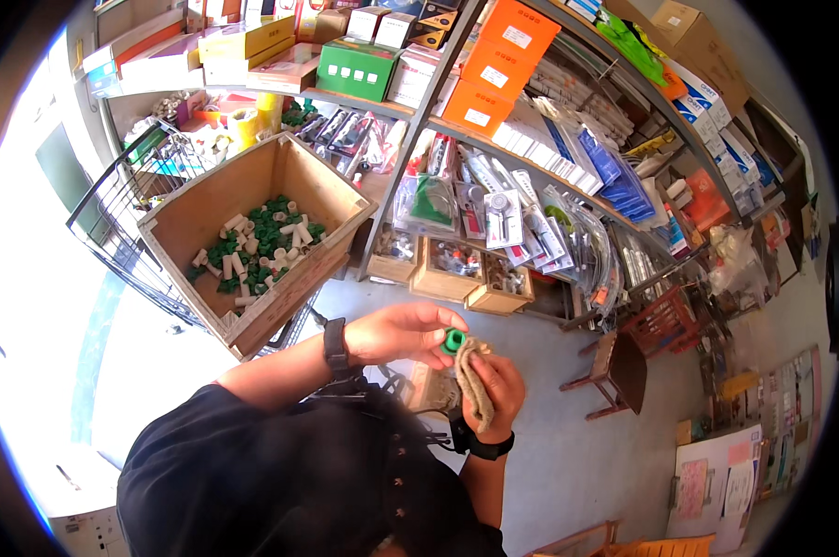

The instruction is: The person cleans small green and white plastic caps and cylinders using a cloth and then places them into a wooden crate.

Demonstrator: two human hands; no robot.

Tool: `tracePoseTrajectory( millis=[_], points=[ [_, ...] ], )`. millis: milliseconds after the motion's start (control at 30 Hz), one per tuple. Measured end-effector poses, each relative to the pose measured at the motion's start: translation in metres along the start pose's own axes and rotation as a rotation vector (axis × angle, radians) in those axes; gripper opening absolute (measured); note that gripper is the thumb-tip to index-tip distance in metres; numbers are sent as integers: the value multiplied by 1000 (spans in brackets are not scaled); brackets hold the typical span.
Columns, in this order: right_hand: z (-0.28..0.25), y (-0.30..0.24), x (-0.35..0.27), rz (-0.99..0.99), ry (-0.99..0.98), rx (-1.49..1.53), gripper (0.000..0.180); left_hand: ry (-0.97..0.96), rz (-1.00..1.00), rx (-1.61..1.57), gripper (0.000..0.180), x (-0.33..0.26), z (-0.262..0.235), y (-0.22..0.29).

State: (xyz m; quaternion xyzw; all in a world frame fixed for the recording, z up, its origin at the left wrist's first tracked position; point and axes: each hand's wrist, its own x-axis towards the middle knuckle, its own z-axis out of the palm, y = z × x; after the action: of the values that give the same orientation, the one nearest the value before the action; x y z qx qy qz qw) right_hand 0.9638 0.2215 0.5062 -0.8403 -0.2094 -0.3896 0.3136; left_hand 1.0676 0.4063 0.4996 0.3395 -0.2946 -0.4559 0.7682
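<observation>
Between the thumb and fingers of my left hand (403, 334) is a small green plastic pipe fitting (454, 341), with its round opening showing. My right hand (503, 388) is closed on a tan cloth (472, 381) that hangs down from the fingers. The cloth's upper end meets the fitting's side nearest my right hand. Ahead and to the left stands a wooden box (319, 243) with a heap of loose green and white pipe fittings (252, 243) inside.
A black wire cart (127, 265) is beneath and beside the wooden box. Metal shelves ahead carry a green carton (356, 71), orange boxes (496, 67) and packaged goods. Small wooden bins (445, 271) sit low under them. At the right is a wooden chair (616, 373).
</observation>
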Motion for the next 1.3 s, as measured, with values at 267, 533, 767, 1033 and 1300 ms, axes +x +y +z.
tracePoseTrajectory(
  millis=[267, 533, 767, 1033, 1300],
  points=[
    [2, -1, 2, -35, -58, 30, 37, -46, 94, 261, 34, 2, -3, -3],
    [-5, 7, -8, 92, 56, -91, 38, 20, -59, 84, 29, -2, -1, 0],
    [1, -5, -3, 22, -38, -22, 31, -32, -33, 98, 29, 6, -1, -7],
    [-3, -11, -1, 79, -65, 6, 30, -104, 100, 209, 29, 9, -11, -12],
    [-5, -7, -3, 112, 28, -21, 34, -51, 45, 351, 34, 3, -5, -2]
  ],
)
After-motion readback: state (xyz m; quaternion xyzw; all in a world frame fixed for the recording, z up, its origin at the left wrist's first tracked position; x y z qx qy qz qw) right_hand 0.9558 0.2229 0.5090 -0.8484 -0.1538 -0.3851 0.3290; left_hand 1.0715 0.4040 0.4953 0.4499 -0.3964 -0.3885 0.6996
